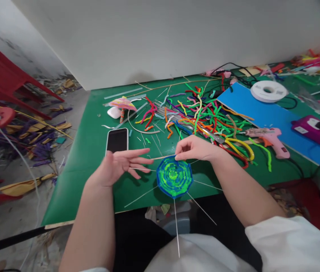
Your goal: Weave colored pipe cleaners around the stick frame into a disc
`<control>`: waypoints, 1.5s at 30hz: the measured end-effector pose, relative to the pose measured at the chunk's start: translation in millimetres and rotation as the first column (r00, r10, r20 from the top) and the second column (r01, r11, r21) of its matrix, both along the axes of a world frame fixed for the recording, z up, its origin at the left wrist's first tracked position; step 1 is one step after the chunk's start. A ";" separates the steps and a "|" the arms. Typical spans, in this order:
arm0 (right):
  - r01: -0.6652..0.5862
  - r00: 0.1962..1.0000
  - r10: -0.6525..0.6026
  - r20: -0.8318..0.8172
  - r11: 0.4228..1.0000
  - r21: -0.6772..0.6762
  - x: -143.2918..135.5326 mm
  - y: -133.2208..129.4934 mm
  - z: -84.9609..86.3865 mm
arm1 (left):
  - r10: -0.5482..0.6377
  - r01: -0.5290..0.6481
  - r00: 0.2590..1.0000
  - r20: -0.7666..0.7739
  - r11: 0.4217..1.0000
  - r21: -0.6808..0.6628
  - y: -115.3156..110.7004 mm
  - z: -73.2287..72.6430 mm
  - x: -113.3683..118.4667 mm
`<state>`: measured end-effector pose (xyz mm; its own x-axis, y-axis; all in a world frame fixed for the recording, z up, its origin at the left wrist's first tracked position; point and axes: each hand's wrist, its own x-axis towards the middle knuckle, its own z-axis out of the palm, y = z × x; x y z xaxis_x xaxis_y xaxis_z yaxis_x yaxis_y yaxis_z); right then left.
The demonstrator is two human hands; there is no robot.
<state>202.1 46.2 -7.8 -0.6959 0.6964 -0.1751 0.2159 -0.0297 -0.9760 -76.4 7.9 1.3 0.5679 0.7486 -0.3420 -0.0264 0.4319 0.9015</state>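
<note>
A round disc (174,181) of blue and green pipe cleaners, wound in rings over thin spokes, hangs in front of me near the table's front edge. Its bare spokes stick out on several sides, and one points down toward my lap. My right hand (198,148) pinches the disc's upper rim between thumb and fingers. To the left, my left hand (117,166) has its fingers stretched apart, and a spoke runs across them. Just behind that hand lies a phone (117,139) with a dark screen.
Loose coloured pipe cleaners (202,109) spread over the green table (77,151). At right are a pink glue gun (270,138), yellow-handled scissors (243,149), a blue board (250,105) and a white spool (269,91). A pipe-cleaner umbrella shape (122,103) stands by a white case (114,112).
</note>
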 end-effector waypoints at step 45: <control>0.021 0.999 -0.025 0.025 0.986 0.166 -16.1 -12.3 -9.9 | 0.008 0.119 0.930 -0.367 0.940 0.321 -3.1 -18.7 67.5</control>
